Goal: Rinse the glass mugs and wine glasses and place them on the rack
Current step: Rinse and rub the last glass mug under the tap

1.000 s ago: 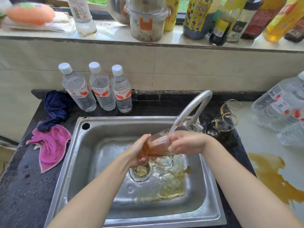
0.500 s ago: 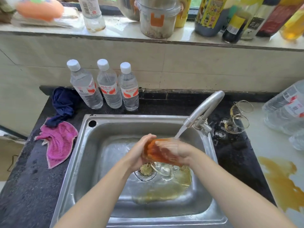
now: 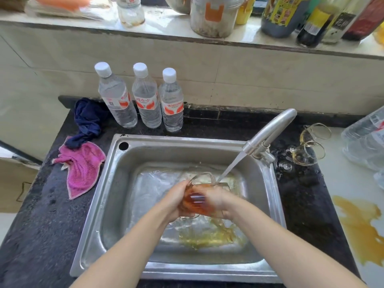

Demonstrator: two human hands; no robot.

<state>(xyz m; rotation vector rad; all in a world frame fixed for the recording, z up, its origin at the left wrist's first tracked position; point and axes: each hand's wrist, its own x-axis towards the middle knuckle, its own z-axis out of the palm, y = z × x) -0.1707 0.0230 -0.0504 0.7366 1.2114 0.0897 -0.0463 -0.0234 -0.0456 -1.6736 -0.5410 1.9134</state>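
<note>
The glass mug (image 3: pixel 194 201) is clamped between both hands over the sink (image 3: pixel 116 183), its long axis apparently crosswise, mouth toward the right hand (image 3: pixel 216 201). The left hand (image 3: pixel 176 201) grips its base end. The faucet (image 3: pixel 270 132) stream lands just beyond the hands. Motion blur obscures the finger positions and handle; no rack is visible.

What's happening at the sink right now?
A person holds a glass mug in both hands, left hand and right hand, under the running faucet over the sink. Yellowish liquid pools in the basin. More glasses wait on the counter beside the faucet.
</note>
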